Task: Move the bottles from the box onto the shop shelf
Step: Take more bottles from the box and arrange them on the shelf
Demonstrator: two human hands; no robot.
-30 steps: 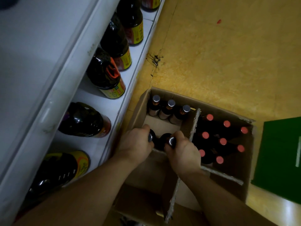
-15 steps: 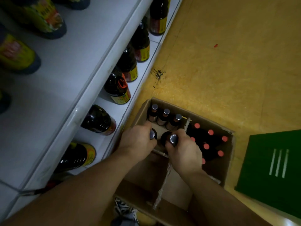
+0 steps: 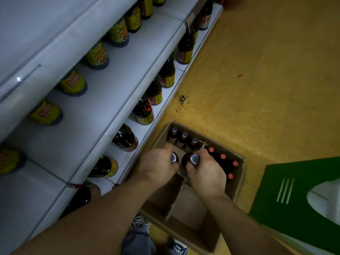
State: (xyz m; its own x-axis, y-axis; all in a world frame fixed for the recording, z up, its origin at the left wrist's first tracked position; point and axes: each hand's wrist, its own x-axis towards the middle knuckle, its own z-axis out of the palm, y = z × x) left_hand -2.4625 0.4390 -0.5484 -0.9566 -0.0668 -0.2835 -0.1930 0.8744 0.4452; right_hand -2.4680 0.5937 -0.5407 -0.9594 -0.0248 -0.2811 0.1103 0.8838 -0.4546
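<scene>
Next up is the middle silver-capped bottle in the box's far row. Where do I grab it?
By the neck just under the cap, from straight above: the middle bottle stands upright, packed between neighbouring bottles against the box wall, so only its top is free.

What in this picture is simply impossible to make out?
All from the head view:
1. The gripped bottles: the left hand and right hand cover their bodies; only the silver caps show.
2. Shelf bottle labels: too blurred and dim to read.
3. Red-capped bottles: the right hand hides some, so no sure count.
4. Green object: cut off by the right edge.
</scene>
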